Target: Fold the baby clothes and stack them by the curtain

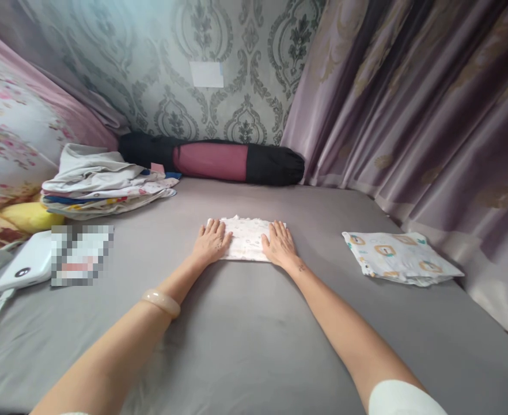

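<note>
Grips [213, 241] [280, 244] flat on wht cloth [246, 239]

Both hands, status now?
Left hand: open, palm down on the left end of the folded white printed cloth.
Right hand: open, palm down on the cloth's right end.

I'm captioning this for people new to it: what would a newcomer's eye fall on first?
Probably the left hand and right hand, laid flat on either end of a folded white printed cloth mid-view on the gray sheet. Next might come the long black-and-maroon bag before the damask-patterned wallpaper, then the orange-printed folded cloth at right, near the mauve curtain.
</note>
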`<state>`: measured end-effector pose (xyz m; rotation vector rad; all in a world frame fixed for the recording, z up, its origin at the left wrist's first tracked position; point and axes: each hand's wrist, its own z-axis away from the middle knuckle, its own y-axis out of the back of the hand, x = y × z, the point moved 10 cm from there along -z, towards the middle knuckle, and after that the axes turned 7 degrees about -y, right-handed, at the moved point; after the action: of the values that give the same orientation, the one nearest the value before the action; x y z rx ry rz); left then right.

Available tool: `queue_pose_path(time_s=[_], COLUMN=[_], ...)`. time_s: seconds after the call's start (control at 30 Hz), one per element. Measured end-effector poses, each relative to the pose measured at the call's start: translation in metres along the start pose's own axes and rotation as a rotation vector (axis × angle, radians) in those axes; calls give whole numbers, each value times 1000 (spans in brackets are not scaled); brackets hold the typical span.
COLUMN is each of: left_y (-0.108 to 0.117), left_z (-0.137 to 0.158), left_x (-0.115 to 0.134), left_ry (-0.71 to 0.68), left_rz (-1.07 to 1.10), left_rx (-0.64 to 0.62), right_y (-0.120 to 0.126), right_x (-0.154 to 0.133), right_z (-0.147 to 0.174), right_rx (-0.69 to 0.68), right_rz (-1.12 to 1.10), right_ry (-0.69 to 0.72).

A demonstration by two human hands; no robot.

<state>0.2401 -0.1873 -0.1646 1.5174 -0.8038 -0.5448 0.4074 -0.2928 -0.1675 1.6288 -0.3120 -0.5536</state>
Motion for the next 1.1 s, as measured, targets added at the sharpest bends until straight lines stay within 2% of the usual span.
queue_pose_path(time_s=[0.2,0.33,0.53,0.77,1.1], left_y=[6,9,-2,-5,-4], left_z=[-2,-2,-3,-1,-1], left_x=[6,26,52,53,55], left_ry=[-28,-75,-104,-89,-96], left_rz=[-45,-60,-44,-62,-49], left_rx=[36,107,121,120,121], right_y=[6,13,9,4,6], right_x=[-3,-20,-42,-41,-42], right_z=[0,2,8,8,8], right_rx=[-18,11,50,87,66], right_rz=[4,5,-40,-53,-56], right_ry=[-5,42,94,94,81])
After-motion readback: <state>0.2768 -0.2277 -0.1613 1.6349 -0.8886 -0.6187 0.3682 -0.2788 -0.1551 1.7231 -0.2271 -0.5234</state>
